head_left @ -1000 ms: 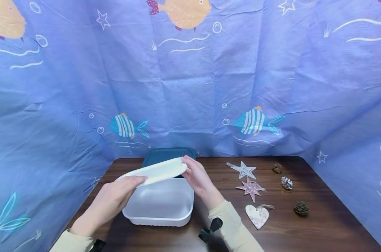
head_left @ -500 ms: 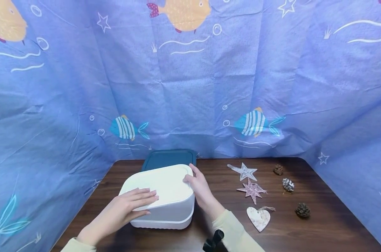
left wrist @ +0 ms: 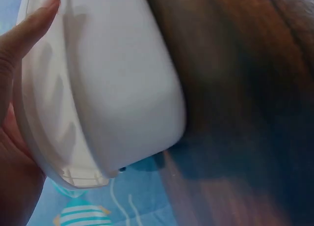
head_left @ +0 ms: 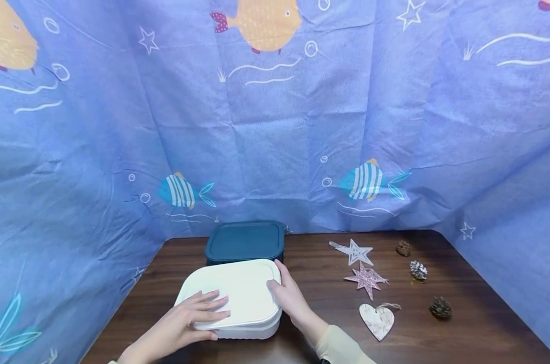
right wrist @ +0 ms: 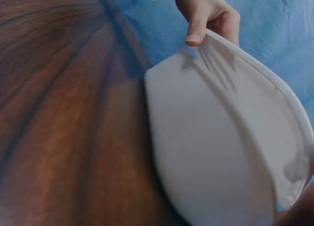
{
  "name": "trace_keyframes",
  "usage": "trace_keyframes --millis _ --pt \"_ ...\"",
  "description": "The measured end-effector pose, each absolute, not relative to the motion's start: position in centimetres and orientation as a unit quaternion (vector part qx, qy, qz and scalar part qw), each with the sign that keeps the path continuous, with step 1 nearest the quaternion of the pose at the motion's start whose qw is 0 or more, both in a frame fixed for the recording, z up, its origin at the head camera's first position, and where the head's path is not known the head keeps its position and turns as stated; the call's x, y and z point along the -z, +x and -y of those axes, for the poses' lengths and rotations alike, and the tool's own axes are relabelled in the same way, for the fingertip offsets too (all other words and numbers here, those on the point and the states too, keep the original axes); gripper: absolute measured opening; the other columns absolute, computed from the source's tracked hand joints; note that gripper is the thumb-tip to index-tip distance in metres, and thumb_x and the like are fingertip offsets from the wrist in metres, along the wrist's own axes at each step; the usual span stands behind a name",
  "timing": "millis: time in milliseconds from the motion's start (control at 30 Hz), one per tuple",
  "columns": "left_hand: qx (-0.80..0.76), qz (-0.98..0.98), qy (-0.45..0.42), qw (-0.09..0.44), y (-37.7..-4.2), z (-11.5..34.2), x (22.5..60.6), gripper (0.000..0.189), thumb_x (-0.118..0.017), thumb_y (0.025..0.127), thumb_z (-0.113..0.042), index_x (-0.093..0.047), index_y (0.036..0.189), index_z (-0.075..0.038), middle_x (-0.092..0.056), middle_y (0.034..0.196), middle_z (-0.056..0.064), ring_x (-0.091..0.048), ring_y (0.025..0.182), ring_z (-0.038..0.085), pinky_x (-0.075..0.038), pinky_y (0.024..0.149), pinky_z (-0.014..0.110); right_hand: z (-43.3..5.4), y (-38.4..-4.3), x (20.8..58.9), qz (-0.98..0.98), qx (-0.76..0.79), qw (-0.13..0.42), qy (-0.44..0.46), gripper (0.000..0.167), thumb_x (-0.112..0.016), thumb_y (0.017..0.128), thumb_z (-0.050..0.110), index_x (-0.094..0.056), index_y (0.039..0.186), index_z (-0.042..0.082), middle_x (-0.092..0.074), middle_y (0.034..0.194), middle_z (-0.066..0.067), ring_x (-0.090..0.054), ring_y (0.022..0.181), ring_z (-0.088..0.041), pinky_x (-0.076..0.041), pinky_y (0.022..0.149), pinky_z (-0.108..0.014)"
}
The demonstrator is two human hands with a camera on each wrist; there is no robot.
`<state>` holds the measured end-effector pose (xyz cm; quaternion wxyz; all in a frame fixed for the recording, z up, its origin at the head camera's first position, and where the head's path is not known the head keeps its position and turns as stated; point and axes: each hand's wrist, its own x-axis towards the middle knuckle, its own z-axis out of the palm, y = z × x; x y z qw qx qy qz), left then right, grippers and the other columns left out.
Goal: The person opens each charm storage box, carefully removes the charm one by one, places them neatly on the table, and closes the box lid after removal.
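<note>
A white lid (head_left: 245,288) lies over the white box (head_left: 252,333) in the head view. Along the front a gap shows between the lid's edge and the box rim, and both wrist views look into it at the lid's underside (right wrist: 267,100). My left hand (head_left: 186,319) holds the lid's front left part, fingers spread on top, thumb at the front edge. My right hand (head_left: 290,298) grips its right end with the thumb on top; the other fingers are mostly hidden at the side. The box wall (left wrist: 122,73) fills much of the left wrist view.
A dark blue lidded box (head_left: 245,241) stands right behind the white one. To the right lie a silver star (head_left: 354,251), a pink star (head_left: 366,279), a heart ornament (head_left: 377,321) and pinecones (head_left: 440,307) on the wooden table (head_left: 407,349). A blue curtain (head_left: 275,136) hangs behind.
The lid was held tilted above the open white box. Both hands have brought it down and flattened it over the box, and the left hand's fingers have spread over its top.
</note>
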<state>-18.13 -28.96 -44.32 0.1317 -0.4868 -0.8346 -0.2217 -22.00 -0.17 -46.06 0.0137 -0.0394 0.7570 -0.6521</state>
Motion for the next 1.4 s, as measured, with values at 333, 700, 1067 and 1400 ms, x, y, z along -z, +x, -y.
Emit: trace_keyframes --millis 333,700,1067,1400 --pt "0.231 0.85 -0.463 0.094 -18.9 29.0 45.8 0.057 -0.082 0.082 -0.025 -0.065 0.136 -0.03 -0.059 0.142 -0.004 -0.048 0.138 0.028 0.0 0.114 0.011 0.4 -21.7 47.5 -0.759 0.65 0.012 -0.046 0.063 -0.05 0.102 0.012 -0.025 0.158 0.001 -0.024 0.163 -0.024 -0.018 0.15 -0.043 -0.013 0.119 -0.062" --pt "0.213 0.859 -0.458 0.087 -18.8 28.7 45.5 0.051 -0.078 0.086 -0.03 -0.066 0.135 -0.029 -0.059 0.143 -0.003 -0.05 0.136 0.027 -0.037 0.108 0.059 0.2 -21.8 47.9 -0.762 0.646 0.019 -0.043 0.061 -0.048 0.103 0.011 -0.024 0.158 -0.001 -0.02 0.163 -0.027 -0.014 0.15 -0.046 -0.01 0.117 -0.065" --pt "0.238 0.866 -0.436 0.056 -19.1 28.7 46.1 0.047 -0.074 0.089 -0.035 -0.066 0.135 -0.029 -0.057 0.145 -0.004 -0.046 0.139 0.025 -0.016 0.121 0.028 -0.2 -22.3 48.0 -0.761 0.646 0.035 -0.046 0.063 -0.051 0.1 0.012 -0.027 0.158 0.001 -0.021 0.162 -0.028 -0.016 0.149 -0.047 -0.01 0.116 -0.068" --pt "0.238 0.866 -0.437 0.053 -18.8 28.3 45.8 0.047 -0.074 0.089 -0.035 -0.066 0.135 -0.029 -0.058 0.144 -0.005 -0.048 0.138 0.025 -0.03 0.118 0.044 -0.7 -22.2 47.9 -0.762 0.645 0.036 -0.052 0.064 -0.053 0.1 0.011 -0.028 0.158 0.002 -0.015 0.163 -0.029 -0.007 0.15 -0.049 -0.004 0.114 -0.071"
